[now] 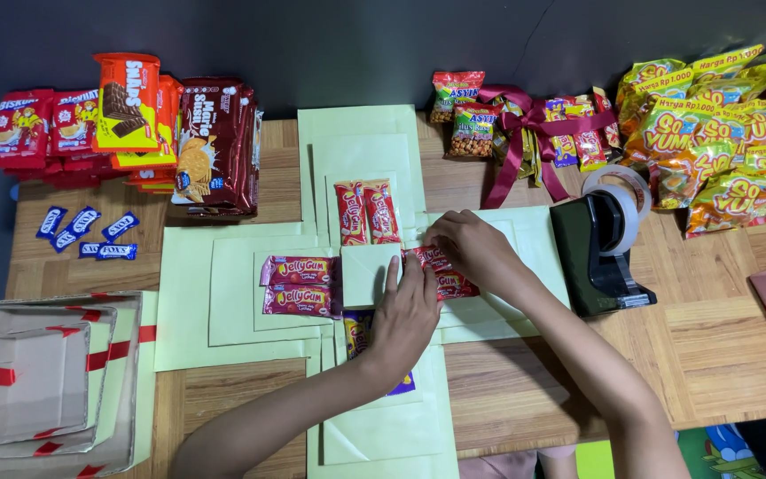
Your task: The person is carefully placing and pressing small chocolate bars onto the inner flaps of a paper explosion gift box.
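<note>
A cross of layered pale green paper panels (190,293) lies on the wooden table. My left hand (405,319) presses flat near the small centre square (367,273), partly covering a purple and yellow sweet packet (356,330) on the near panel. My right hand (472,248) pinches a red sweet packet (452,284) on the right panel. Two red packets (367,213) lie on the far panel, and two pink gum packets (299,286) on the left panel.
A black tape dispenser (597,253) stands right of my right hand. Red and orange biscuit packs (135,133) and small blue sweets (82,232) lie at far left, yellow snack bags (720,133) and ribboned snacks (534,133) at far right. Silver nested lids (37,381) sit near left.
</note>
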